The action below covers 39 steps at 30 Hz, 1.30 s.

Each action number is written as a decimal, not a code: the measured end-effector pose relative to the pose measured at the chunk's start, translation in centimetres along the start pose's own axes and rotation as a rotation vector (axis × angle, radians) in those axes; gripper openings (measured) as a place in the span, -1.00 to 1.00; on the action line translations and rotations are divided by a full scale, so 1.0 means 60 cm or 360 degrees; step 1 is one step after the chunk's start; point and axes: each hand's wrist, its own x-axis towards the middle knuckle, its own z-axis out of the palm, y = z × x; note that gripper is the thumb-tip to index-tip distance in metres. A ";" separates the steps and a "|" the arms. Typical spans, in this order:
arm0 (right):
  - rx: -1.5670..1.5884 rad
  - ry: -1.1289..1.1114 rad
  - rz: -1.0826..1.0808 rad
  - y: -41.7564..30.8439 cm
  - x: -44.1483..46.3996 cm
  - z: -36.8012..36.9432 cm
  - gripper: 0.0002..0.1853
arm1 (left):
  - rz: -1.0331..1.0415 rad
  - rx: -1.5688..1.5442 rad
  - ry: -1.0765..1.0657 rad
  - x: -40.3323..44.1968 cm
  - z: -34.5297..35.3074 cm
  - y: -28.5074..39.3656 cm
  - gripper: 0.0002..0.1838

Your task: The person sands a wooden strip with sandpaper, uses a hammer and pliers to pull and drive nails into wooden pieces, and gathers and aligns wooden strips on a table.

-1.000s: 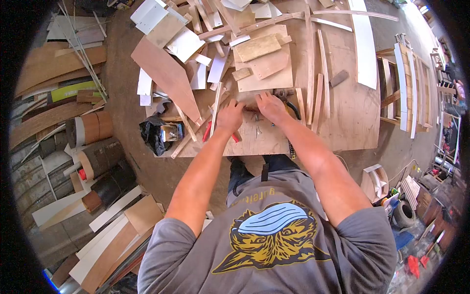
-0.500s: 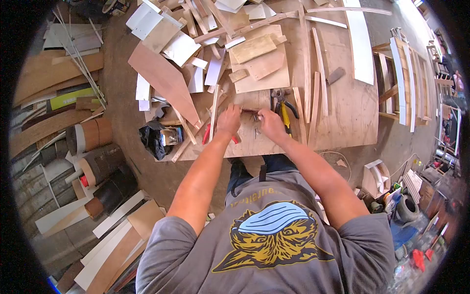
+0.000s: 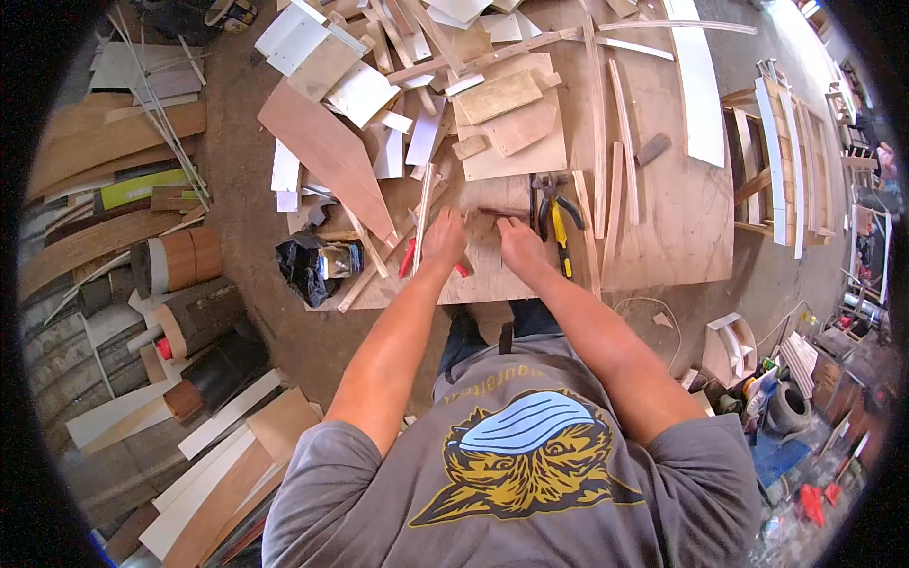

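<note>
My left hand is on the plywood worktop with its fingers curled together; whatever they pinch is too small to make out. Red handles of a tool show on both sides of that wrist, under the arm. To the right, my right hand is closed with fingertips down on the board, and what is in them is hidden. Just beyond its fingertips lies a short dark reddish-brown strip. Beside this hand are pliers with yellow and black handles and a dark narrow bar.
Plywood offcuts and white boards pile up at the back of the worktop. Long wood strips lie to the right. A black plastic bag sits at the left front edge. Wooden frames stand off to the right.
My right hand has come off the brown strip and moved slightly down, over the small thin metal pieces on the board. The left hand stays nearly in place. The view shifts slightly.
</note>
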 end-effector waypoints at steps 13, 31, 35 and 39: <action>0.0025 -0.0132 0.0432 -0.041 0.019 -0.022 -0.73 | -0.0073 -0.0156 0.0130 -0.055 -0.016 0.036 -0.83; 0.0511 0.0350 0.0390 0.029 -0.020 -0.043 -0.91 | 0.0046 -0.0609 0.0256 -0.120 -0.027 -0.001 -0.84; 0.0329 0.0550 0.0097 0.050 -0.051 0.012 -0.89 | 0.0101 -0.0680 0.0244 -0.136 -0.016 -0.031 -0.85; 0.0300 0.0596 0.0360 0.015 -0.044 0.014 -0.89 | -0.0052 -0.0726 0.0077 -0.163 -0.032 -0.040 -0.84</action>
